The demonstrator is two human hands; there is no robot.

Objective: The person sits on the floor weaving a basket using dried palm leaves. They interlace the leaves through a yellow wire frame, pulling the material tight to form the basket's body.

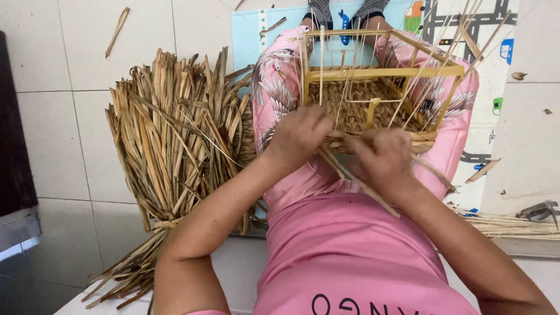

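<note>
— Starting left: a tied straw bundle (175, 134) lies on the floor tiles (58, 116), beside the pink-clad legs.

— And the hands?

— Left hand (300, 140) is curled shut on the basket's (373, 108) woven rim. Right hand (382, 157) is clamped on straw strands (350, 175) at that rim.

— Where's the basket?

— On the lap, its wooden frame (385, 73) over it, 2 hands at its near edge. A play mat (496, 64) lies right.
</note>
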